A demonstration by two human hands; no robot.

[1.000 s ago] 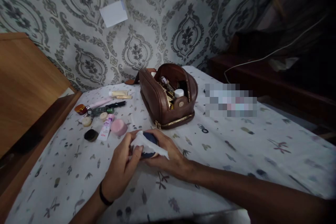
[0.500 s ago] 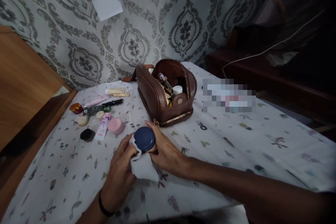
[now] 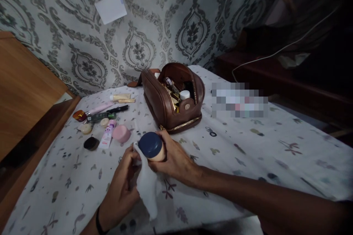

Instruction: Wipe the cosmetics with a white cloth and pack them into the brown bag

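Note:
My right hand (image 3: 178, 159) is wrapped round a small cream-coloured jar with a dark blue lid (image 3: 150, 145), tilted so its lid faces up toward me. In my left hand (image 3: 122, 183) a white cloth (image 3: 147, 187) is pinched; it hangs down beside the jar, its upper edge against the lid's left side. Beyond the hands stands a brown cosmetic bag (image 3: 157, 102), unzipped, with a white-lidded jar (image 3: 184, 95) and other small items inside. Left of the hands lie a pink round jar (image 3: 121, 133), a white and purple tube (image 3: 107, 134) and a black-lidded jar (image 3: 91, 143).
Farther left are an amber jar (image 3: 79, 115), small cream pots (image 3: 86, 129), a green tube (image 3: 96, 116), a black pen-like stick (image 3: 118, 109) and beige tubes (image 3: 121, 97). A blurred item (image 3: 239, 101) lies on the patterned cloth at right. A white cable (image 3: 275, 54) runs behind it.
My left hand has drawn slightly down and left, so the white cloth now hangs longer and away from the jar's front. More of the jar's cream side shows in my right hand.

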